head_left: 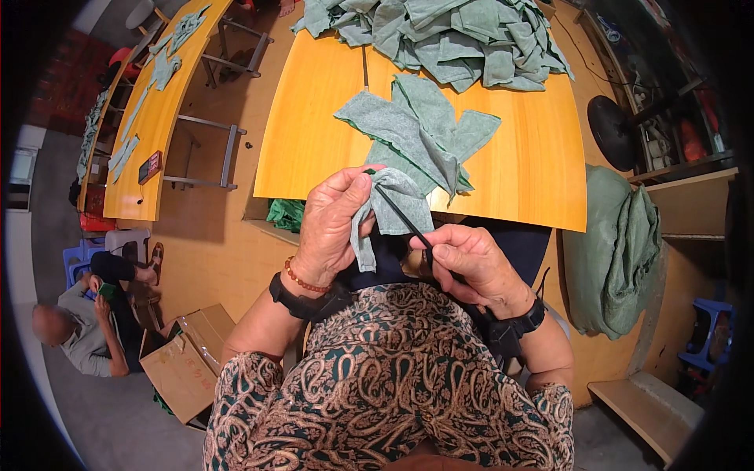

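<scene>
A small grey-green cloth piece [408, 218] hangs from my left hand [334, 216], pinched between thumb and fingers near the table's front edge. My right hand [481, 265] grips a thin black rod [399, 210] by its lower end. The rod slants up and left across the cloth, its far end close to my left fingertips; whether that tip is inside the cloth I cannot tell. Just beyond my hands, several loose grey-green cloth pieces with dark green edges [404, 133] overlap on the yellow table [302, 133].
A big heap of similar cloth [463, 43] covers the table's far end. At left stand a second table [177, 86], a seated person [90, 322] and a cardboard box [184, 357]. A stuffed green sack [609, 259] and a blue stool [711, 334] are at right.
</scene>
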A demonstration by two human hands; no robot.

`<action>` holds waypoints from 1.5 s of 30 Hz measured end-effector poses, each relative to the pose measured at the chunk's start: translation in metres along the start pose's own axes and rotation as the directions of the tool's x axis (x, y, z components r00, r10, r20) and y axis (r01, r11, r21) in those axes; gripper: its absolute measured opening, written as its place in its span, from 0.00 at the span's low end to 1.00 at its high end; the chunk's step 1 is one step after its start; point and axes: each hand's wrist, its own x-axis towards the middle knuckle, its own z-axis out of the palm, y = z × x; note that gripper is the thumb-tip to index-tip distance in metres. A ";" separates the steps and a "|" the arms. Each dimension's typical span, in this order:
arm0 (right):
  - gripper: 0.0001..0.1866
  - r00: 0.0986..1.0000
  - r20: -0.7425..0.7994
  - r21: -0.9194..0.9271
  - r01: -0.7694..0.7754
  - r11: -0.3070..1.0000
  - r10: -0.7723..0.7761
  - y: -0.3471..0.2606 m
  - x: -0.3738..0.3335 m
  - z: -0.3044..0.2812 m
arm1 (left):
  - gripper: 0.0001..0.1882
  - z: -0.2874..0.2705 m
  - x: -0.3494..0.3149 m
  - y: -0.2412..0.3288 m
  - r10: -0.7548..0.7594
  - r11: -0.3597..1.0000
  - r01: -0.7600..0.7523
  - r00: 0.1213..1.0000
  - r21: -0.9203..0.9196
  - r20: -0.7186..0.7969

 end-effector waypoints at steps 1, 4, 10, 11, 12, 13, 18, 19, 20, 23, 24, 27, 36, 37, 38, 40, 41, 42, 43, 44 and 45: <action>0.15 1.000 -0.006 -0.015 -0.009 1.000 0.009 -0.002 0.001 0.000 | 0.18 -0.002 0.000 0.002 -0.006 1.000 0.006 1.000 0.016 0.015; 0.16 1.000 -0.027 -0.022 -0.001 1.000 0.001 0.001 0.002 0.000 | 0.21 0.001 -0.001 0.005 -0.011 0.999 0.009 0.999 0.041 0.046; 0.16 0.999 -0.033 -0.032 0.002 0.999 -0.003 0.002 0.004 0.002 | 0.23 0.008 -0.004 -0.004 -0.035 0.987 0.030 0.999 0.156 0.030; 0.15 0.999 -0.034 -0.033 -0.001 0.999 0.000 0.003 0.004 0.001 | 0.23 0.008 -0.005 -0.006 -0.055 0.983 0.049 0.998 0.175 0.028; 0.15 0.999 -0.038 -0.046 -0.002 0.999 0.000 0.004 0.005 0.000 | 0.23 0.008 -0.006 -0.007 -0.080 0.985 0.072 0.996 0.159 0.042; 0.15 0.999 -0.041 -0.060 -0.004 0.998 0.001 0.005 0.006 0.000 | 0.23 0.009 -0.007 -0.007 -0.104 0.985 0.095 0.993 0.143 0.057; 0.14 0.993 0.015 -0.052 0.116 0.992 -0.115 0.010 0.017 -0.004 | 0.25 0.018 -0.017 -0.010 -0.255 0.962 0.238 0.959 0.136 0.125; 0.13 0.989 0.022 -0.029 0.146 0.989 -0.145 0.016 0.022 -0.005 | 0.25 0.018 -0.017 -0.010 -0.253 0.960 0.232 0.958 0.154 0.134; 0.13 0.985 0.030 -0.006 0.172 0.985 -0.172 0.019 0.025 -0.004 | 0.25 0.016 -0.017 -0.011 -0.251 0.959 0.226 0.958 0.170 0.141; 0.13 0.998 0.011 0.078 0.067 0.995 -0.068 0.016 0.021 0.004 | 0.21 0.027 -0.017 -0.015 -0.074 0.985 0.077 0.997 0.154 -0.022; 0.15 0.998 0.027 0.088 0.060 0.994 -0.063 0.023 0.024 0.001 | 0.20 0.030 -0.017 -0.016 0.013 0.989 0.003 0.994 0.147 -0.107; 0.15 0.986 0.086 0.166 0.127 0.978 -0.143 0.029 0.029 -0.002 | 0.14 0.019 -0.013 -0.018 0.222 0.952 -0.201 0.972 0.229 -0.071; 0.15 0.998 0.044 0.018 0.040 0.999 -0.041 0.003 0.003 -0.001 | 0.12 0.004 -0.009 -0.001 -0.013 0.998 0.009 0.998 -0.055 -0.060; 0.15 0.999 0.031 -0.002 0.021 1.000 -0.020 0.000 0.000 0.000 | 0.13 0.005 -0.009 0.000 -0.021 0.997 0.016 0.998 -0.075 -0.063; 0.15 1.000 0.017 -0.023 0.002 1.000 -0.001 -0.005 -0.002 0.003 | 0.13 0.005 -0.009 0.001 -0.028 0.995 0.022 0.997 -0.095 -0.065; 0.15 1.000 -0.005 -0.048 -0.009 0.999 0.009 -0.006 -0.005 0.003 | 0.11 0.001 -0.005 0.001 -0.021 0.995 0.018 0.999 -0.102 -0.037; 0.15 1.000 -0.014 -0.052 -0.001 0.999 0.001 -0.004 -0.007 0.002 | 0.09 0.000 -0.004 0.001 -0.019 0.994 0.016 1.000 -0.105 -0.024; 0.15 1.000 -0.022 -0.056 0.006 0.998 -0.008 -0.003 -0.008 0.001 | 0.09 0.000 -0.004 0.000 -0.033 0.995 0.031 0.999 -0.097 -0.020; 0.15 1.000 -0.024 -0.059 -0.005 0.998 0.003 -0.004 -0.007 0.001 | 0.09 0.000 -0.005 0.000 -0.046 0.995 0.045 0.999 -0.089 -0.017; 0.15 1.000 -0.026 -0.062 -0.015 0.998 0.014 -0.007 -0.006 0.000 | 0.09 0.001 -0.005 -0.001 -0.060 0.995 0.059 0.998 -0.081 -0.013; 0.15 0.999 -0.029 -0.065 -0.026 0.998 0.024 -0.009 -0.005 0.000 | 0.10 0.001 -0.005 0.000 -0.069 0.996 0.069 0.998 -0.049 -0.007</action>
